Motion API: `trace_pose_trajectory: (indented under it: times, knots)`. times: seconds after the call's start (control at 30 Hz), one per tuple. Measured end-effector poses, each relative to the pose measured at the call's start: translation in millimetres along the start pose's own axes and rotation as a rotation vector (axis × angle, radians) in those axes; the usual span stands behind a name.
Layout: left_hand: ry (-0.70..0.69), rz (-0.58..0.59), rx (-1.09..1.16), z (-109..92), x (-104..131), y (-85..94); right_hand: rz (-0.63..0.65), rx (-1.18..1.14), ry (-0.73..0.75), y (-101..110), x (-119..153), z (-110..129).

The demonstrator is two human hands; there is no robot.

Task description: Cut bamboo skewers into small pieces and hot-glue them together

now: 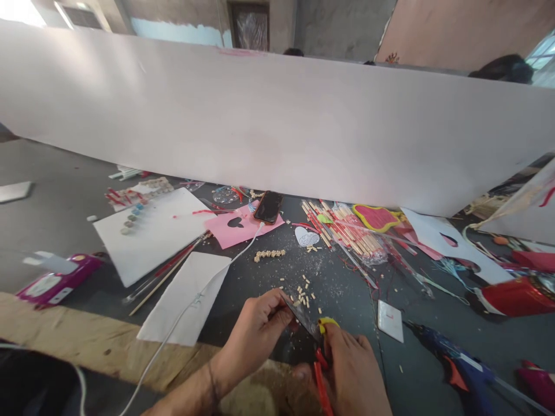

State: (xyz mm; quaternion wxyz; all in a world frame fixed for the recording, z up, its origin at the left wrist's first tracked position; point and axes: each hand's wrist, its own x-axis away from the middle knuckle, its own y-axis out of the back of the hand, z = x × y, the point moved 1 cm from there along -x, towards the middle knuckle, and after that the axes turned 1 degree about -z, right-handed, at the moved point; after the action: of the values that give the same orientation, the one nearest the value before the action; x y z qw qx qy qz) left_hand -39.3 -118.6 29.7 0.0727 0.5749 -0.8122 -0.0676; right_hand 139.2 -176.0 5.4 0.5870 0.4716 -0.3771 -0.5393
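My right hand [358, 367] is wrapped round a pair of scissors [307, 323] with red and yellow on the handles and a grey blade angled up to the left. Thumb and fingers of my left hand [262, 320] are pinched together at the blade's tip; whatever they hold is hidden. Just beyond the blade, short cut pieces of pale stick [303, 296] lie scattered on the dark table. Farther back is a small row of such pieces stuck together [269, 254]. A white paper heart [307, 236] with drawn patterns lies to its right.
A bundle of red and pale sticks [342, 225] lies behind. A phone [269, 207] rests on pink paper [225, 228], its white cable [195, 300] crossing the left side. At right are a blue glue gun [455, 358] and red can [518, 296]. A tall white board [277, 127] stands behind.
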Motion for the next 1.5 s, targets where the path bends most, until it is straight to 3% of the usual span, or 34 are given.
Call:
trace_pose_trajectory:
  times: [0.13,0.33,0.5,0.9,1.13,1.33,1.5]
  knots:
    - [0.05,0.061,-0.007,-0.1,-5.1,-1.3,0.051,-0.001,0.037,-1.5,-0.8,-3.8]
    - [0.071,0.047,-0.038,2.7,-10.9,-5.5,-0.075,0.108,0.086,-2.2,-5.0,-3.0]
    - [0.077,0.016,-0.036,0.3,-11.2,-2.9,-0.091,0.066,0.124,-6.3,-8.6,-0.6]
    - [0.045,0.057,-0.015,2.4,-7.5,1.9,0.081,-0.054,0.034,-1.2,-6.7,1.4]
    - [0.066,0.09,-0.023,0.4,-5.1,3.8,0.015,0.02,0.107,-3.3,-5.0,-0.8]
    - [0.054,0.085,-0.081,-1.3,-4.9,3.6,-0.12,0.106,0.149,-4.6,-6.4,4.6]
    - [0.053,0.058,-0.048,0.5,-5.8,0.2,-0.057,0.094,0.131,-8.4,-6.1,3.1]
